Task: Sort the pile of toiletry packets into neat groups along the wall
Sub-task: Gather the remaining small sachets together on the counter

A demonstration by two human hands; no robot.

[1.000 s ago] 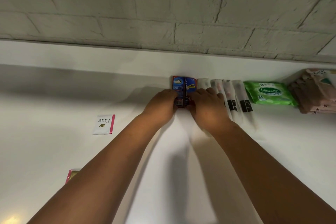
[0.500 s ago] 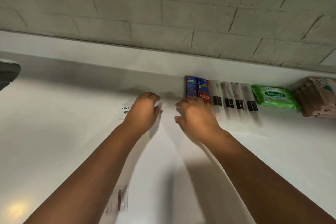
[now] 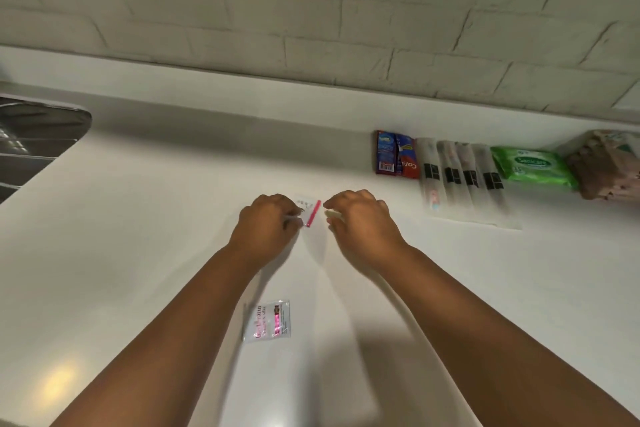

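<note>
On the white counter (image 3: 138, 253), my left hand (image 3: 266, 229) pinches a small white sachet with a pink edge (image 3: 310, 211) by its left side. My right hand (image 3: 363, 222) hovers just right of that sachet with its fingers loosely curled and holds nothing that I can make out. A second white sachet with pink lettering (image 3: 268, 321) lies flat nearer to me, between my forearms. Along the wall stand two blue and red toothpaste packets (image 3: 394, 154), several long clear packets with black labels (image 3: 460, 177), a green wipes pack (image 3: 533, 165) and a brownish pile of packets (image 3: 609, 163).
A metal sink (image 3: 34, 142) cuts into the counter at the far left. A grey brick wall (image 3: 311, 10) rises behind a low white ledge at the counter's back.
Both hands left the toothpaste packets at the wall and came back toward me and leftward. My left hand took hold of the white and pink sachet. The view swung left, so the sink shows.
</note>
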